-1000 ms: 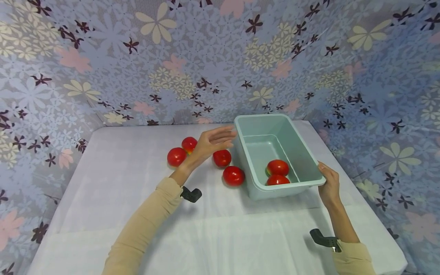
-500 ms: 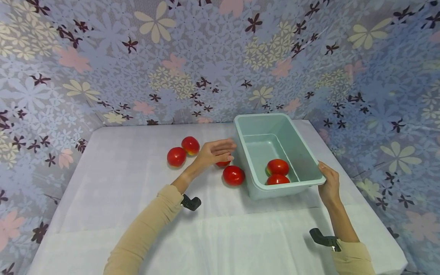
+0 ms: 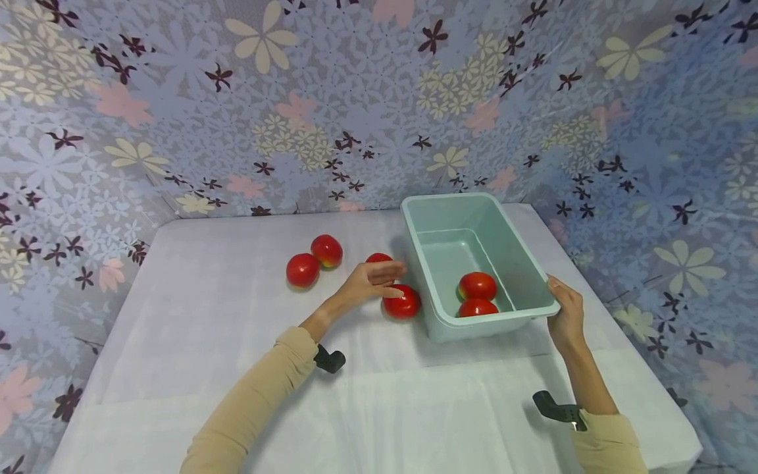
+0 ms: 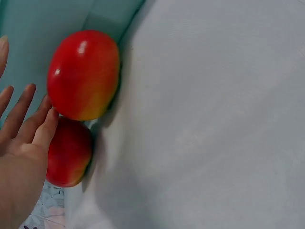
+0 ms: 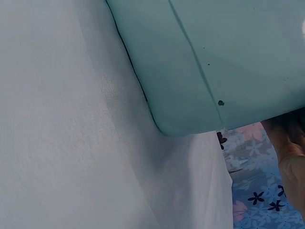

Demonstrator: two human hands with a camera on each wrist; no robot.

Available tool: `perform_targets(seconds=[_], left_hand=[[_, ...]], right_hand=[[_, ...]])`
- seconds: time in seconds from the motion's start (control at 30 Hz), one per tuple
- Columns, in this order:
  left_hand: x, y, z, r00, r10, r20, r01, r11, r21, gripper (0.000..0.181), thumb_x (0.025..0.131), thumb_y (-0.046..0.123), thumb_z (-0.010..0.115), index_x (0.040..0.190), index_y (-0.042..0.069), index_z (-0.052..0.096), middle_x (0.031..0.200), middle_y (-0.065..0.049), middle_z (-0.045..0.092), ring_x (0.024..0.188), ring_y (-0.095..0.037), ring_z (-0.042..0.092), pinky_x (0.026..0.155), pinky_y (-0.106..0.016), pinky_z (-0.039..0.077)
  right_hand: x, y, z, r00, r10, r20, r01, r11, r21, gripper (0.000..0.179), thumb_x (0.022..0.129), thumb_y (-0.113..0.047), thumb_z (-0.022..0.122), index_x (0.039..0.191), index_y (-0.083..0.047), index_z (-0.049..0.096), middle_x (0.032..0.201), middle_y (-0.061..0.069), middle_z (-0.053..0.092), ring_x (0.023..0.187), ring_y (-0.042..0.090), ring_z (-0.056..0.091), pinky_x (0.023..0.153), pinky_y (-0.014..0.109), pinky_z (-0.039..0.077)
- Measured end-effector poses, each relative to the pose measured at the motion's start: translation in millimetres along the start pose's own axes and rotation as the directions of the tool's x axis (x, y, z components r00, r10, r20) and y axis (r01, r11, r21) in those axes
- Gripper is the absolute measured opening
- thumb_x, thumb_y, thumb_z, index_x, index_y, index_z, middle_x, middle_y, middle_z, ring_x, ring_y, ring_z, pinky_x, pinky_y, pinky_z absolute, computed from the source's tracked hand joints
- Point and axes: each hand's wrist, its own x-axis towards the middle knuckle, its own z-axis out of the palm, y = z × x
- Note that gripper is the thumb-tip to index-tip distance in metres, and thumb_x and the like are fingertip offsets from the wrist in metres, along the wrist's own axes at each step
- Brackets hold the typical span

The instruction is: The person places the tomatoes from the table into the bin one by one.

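Both arms (image 3: 254,398) forward | left grip (image 3: 366,283) wide, fingers straight, by red fruit (image 3: 401,307) | right grip (image 3: 566,316) holding bin (image 3: 468,332) corner

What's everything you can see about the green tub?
The tub is pale green, rectangular, open-topped and rimmed, apparently plastic, with dark specks outside. It sits mouth up on white cloth, right of centre. Two red fruits lie inside at the near end; the right hand grips its near right corner.
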Motion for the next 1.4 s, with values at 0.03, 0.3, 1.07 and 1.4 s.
perform_targets(seconds=[0.03, 0.3, 1.07, 1.4], left_hand=[[0.0, -1.2, 0.0, 1.000, -0.006, 0.015, 0.006, 1.000, 0.011, 0.058, 0.087, -0.005, 0.067, 0.140, -0.006, 0.046, 0.141, -0.024, 0.051, 0.133, -0.036, 0.048, 0.110, -0.043, 0.041], [0.2, -6.1, -0.6, 0.996, -0.025, 0.086, 0.019, 0.997, 0.073, 0.059, 0.087, -0.003, 0.068, 0.141, -0.004, 0.046, 0.145, -0.024, 0.047, 0.138, -0.036, 0.042, 0.114, -0.044, 0.037], [-4.4, -20.4, -2.1, 0.987, -0.044, 0.154, -0.009, 0.945, 0.327, 0.067, 0.079, 0.000, 0.078, 0.140, -0.003, 0.049, 0.145, -0.018, 0.048, 0.135, -0.032, 0.045, 0.110, -0.040, 0.043], [-7.1, -23.1, -7.2, 0.981, -0.033, 0.193, -0.006, 0.980, 0.200, 0.067, 0.080, -0.006, 0.074, 0.140, -0.009, 0.045, 0.147, -0.024, 0.044, 0.133, -0.038, 0.047, 0.107, -0.041, 0.045]], right_hand=[[0.1, -0.3, 0.1, 1.000, 0.000, 0.001, 0.000, 1.000, -0.001, 0.036, 0.099, -0.007, 0.040, 0.097, -0.012, 0.076, 0.083, -0.002, 0.074, 0.073, 0.010, 0.065, 0.067, 0.019, 0.052], [-2.6, -0.8, 0.6, 1.000, -0.004, 0.018, 0.004, 1.000, 0.002, 0.036, 0.100, -0.007, 0.040, 0.098, -0.011, 0.075, 0.084, -0.001, 0.074, 0.073, 0.010, 0.065, 0.068, 0.019, 0.051], [0.2, 1.9, -0.4, 1.000, -0.004, 0.002, 0.004, 1.000, -0.014, 0.035, 0.099, -0.009, 0.041, 0.098, -0.013, 0.076, 0.085, -0.002, 0.074, 0.073, 0.010, 0.066, 0.068, 0.019, 0.052], [-0.5, 1.5, -0.9, 1.000, -0.013, 0.006, 0.013, 1.000, -0.024, 0.035, 0.099, -0.009, 0.040, 0.100, -0.011, 0.075, 0.087, -0.001, 0.074, 0.076, 0.010, 0.066, 0.068, 0.020, 0.052]])
